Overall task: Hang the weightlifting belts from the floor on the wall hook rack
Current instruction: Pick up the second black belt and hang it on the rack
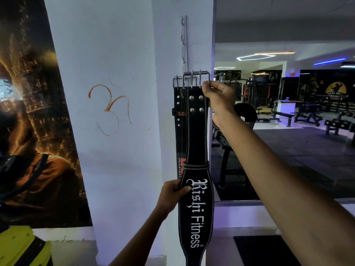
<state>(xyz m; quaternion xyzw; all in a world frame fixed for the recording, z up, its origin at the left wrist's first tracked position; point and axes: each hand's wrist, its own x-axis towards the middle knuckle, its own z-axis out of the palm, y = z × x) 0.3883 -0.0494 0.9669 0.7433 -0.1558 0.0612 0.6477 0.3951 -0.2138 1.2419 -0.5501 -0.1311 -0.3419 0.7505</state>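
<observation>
Here, going from the left, the left hand (173,191) pinches the edge of the black Rishi Fitness belt (196,204) at its wide middle, steadying it against the white pillar (119,150). Behind it another belt (178,120) seems already hung. Above is the hook rack (183,41); the right hand (219,96) grips the steel buckle (196,79) — hanging is in hand, I judge. Next: slip the buckle onto a hook, then let go.

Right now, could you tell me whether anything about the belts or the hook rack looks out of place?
Nothing looks damaged or askew. The black Rishi Fitness belt hangs straight, with the right hand at its buckle and the left hand steadying its edge. A second belt hangs behind it, below the wall hook rack.
</observation>
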